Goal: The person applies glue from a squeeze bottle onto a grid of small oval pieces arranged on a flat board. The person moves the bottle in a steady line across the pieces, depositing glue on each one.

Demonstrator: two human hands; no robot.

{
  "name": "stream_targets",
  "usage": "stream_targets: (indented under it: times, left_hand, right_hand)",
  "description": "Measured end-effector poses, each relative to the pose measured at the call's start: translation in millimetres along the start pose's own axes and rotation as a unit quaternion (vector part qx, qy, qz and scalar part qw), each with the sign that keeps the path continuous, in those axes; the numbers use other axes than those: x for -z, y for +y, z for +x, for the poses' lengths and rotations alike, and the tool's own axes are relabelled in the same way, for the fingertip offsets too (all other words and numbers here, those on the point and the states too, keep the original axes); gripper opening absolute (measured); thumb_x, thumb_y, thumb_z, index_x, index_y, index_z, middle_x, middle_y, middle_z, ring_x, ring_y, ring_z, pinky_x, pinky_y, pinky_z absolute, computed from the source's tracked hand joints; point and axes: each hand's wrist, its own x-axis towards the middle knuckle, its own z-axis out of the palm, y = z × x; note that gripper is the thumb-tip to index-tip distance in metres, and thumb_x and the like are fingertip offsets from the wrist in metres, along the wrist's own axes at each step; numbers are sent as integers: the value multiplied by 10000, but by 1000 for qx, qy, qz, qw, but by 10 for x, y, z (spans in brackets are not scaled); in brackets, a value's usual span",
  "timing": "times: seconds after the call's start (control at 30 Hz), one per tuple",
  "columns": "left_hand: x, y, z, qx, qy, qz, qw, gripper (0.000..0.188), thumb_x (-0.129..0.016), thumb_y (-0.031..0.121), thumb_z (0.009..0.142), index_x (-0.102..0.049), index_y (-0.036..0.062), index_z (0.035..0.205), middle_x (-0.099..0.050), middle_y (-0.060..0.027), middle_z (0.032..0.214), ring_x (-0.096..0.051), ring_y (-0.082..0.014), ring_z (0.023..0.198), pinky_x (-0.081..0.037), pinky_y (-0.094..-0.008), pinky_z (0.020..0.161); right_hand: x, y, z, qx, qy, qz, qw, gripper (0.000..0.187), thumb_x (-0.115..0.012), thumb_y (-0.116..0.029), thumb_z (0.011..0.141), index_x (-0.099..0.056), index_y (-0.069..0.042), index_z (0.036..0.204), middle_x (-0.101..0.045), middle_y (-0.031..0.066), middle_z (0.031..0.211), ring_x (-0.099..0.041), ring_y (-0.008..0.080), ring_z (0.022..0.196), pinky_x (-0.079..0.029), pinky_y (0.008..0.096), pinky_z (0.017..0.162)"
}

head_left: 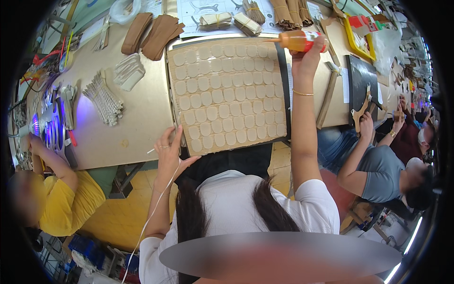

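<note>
In front of me lies a tan board point(291, 106) on a black backing, covered with rows of small rounded beige pieces point(227, 80). My right hand point(307, 57) reaches to the board's far right corner. It is wrapped round a squeeze bottle point(298, 40) with orange-brown contents and a red and white label. The bottle lies nearly level, its thin nozzle pointing left over the board's far edge. My left hand point(169, 150) rests at the near left corner of the board, thumb and fingers spread, with nothing visible in its grasp.
Brown strips point(163, 35), pale bundles point(105, 99) and a folded beige stack point(128, 71) lie to the left. Tied bundles sit on printed sheets point(189, 19) behind. A yellow tray point(354, 38) stands at far right. Co-workers sit on both sides. A white cord point(158, 203) hangs by my left arm.
</note>
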Motion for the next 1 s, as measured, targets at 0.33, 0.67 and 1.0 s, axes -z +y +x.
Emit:
stream_targets:
  times: [0.33, 0.67, 1.0]
  left_hand:
    - [-17, -16, -4, -12, 3, -5, 1000, 1031, -881, 414, 576, -422, 60, 1429, -406, -138, 1356, -407, -326, 1149, -338, -441, 985]
    - [-28, -27, -9, -13, 2, -9, 1000, 1036, -881, 411, 571, -423, 52, 1427, -431, -134, 1343, -410, -323, 1159, -323, -444, 1002]
    - [-36, -38, -7, -24, 12, 3, 1000, 1011, -851, 451, 602, -422, 55, 1427, -434, -124, 1349, -433, -325, 1132, -328, -453, 978]
  right_hand:
    - [237, -102, -224, 118, -12, -252, 960, 480, -756, -395, 840, -602, -10, 1082, -625, 41, 878, -607, 93, 698, -520, 211, 519]
    - [272, 25, -202, 145, -20, -249, 957, 502, -780, -396, 819, -617, 4, 1073, -635, 44, 926, -609, 119, 830, -538, 248, 710]
    - [125, 66, -256, 111, -16, -241, 964, 468, -742, -411, 850, -616, -9, 1054, -635, 42, 897, -601, 119, 790, -527, 266, 676]
